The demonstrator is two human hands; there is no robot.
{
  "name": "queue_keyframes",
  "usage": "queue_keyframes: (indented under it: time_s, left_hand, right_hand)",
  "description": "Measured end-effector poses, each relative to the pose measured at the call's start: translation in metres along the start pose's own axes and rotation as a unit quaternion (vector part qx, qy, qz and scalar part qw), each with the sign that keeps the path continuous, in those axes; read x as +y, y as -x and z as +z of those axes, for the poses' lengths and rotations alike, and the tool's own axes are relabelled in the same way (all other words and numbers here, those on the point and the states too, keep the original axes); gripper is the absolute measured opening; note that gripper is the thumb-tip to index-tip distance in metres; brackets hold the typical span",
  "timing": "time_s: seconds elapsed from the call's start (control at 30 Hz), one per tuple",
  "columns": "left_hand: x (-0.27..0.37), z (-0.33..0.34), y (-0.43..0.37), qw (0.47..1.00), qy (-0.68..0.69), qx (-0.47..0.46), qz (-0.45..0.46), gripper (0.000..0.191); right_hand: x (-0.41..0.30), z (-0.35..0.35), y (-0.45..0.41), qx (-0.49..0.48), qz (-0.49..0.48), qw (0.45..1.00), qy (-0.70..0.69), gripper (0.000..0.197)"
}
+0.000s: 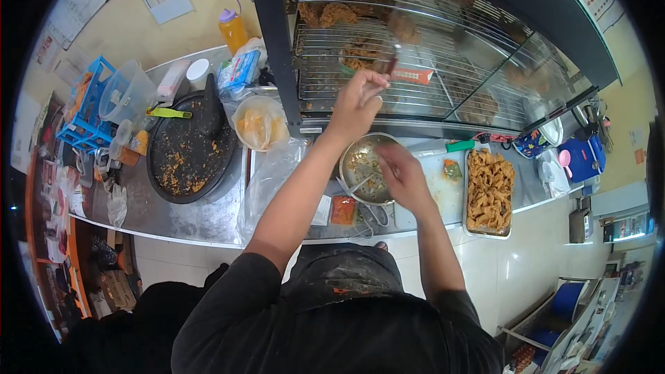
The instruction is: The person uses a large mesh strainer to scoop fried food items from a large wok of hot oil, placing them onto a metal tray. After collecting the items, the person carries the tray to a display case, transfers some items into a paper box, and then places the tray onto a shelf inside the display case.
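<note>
My left hand [358,106] is raised in front of the glass display case [322,127], its fingers curled. A blurred dark red strip [390,64] shows at its fingertips; whether the hand grips it cannot be made out. Below, my right hand [404,179], blurred by motion, is over the right side of a steel bowl [358,158]. Seasoning bits cling inside the bowl, and a metal utensil [359,185] leans in it. In front of the bowl lies a red sachet [343,210]. A green and orange sachet [452,170] rests on the white cutting board [434,197].
Fried pieces fill a metal tray [489,195] on the right. Behind the board lies a green-handled knife [460,146]. Leftward are a plastic bowl [260,122], a black stone mortar [189,161] with crumbs and a blue basket [85,109]. Fried chicken [337,14] sits inside the case.
</note>
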State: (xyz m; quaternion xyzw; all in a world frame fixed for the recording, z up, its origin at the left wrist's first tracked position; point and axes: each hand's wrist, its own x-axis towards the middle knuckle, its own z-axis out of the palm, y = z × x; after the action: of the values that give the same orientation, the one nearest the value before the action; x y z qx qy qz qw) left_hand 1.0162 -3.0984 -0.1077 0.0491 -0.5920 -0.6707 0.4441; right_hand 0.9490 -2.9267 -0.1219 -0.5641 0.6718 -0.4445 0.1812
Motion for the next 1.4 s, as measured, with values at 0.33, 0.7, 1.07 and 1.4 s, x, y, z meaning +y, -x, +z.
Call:
queue_keyframes:
  time_s: [0.33,0.7,1.07,1.4]
  left_hand:
    - [-0.08,-0.078,-0.032,0.874,-0.368,0.306,-0.085,0.031]
    - [-0.094,-0.085,-0.084,0.817,-0.529,0.191,-0.125,0.037]
    - [-0.064,-0.069,-0.053,0.822,-0.505,0.254,-0.077,0.025]
    - [-0.028,-0.06,-0.006,0.809,-0.518,0.266,-0.08,0.022]
  right_hand:
    - [0.087,0.057,-0.154,0.246,0.181,0.937,-0.17,0.043]
    - [0.122,0.053,-0.196,0.355,0.199,0.909,-0.093,0.029]
    - [0.108,0.054,-0.188,0.321,0.241,0.885,-0.237,0.024]
    - [0.074,0.057,-0.145,0.19,0.238,0.889,-0.343,0.036]
